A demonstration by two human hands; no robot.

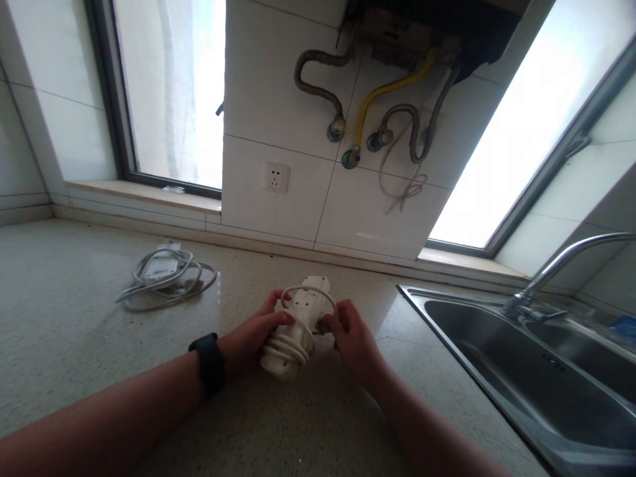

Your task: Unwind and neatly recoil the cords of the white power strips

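Observation:
Between my hands is a white power strip (303,306), tilted above the speckled countertop, with its own white cord (285,348) wound around the near end. My left hand (253,334) grips the strip from the left side, thumb on top. On the right, my right hand (355,341) pinches at the strip's side, where a loop of the cord comes down; its fingertips are closed on the cord, and a small dark part there is too blurred to name. A black watch band sits on my left wrist.
A second white power strip (161,264) with a loosely coiled grey cord (171,305) lies to the left on the countertop (89,344). At right is a steel sink (497,358) with a curved faucet (561,265). A wall socket (276,177) and hoses (377,86) are ahead.

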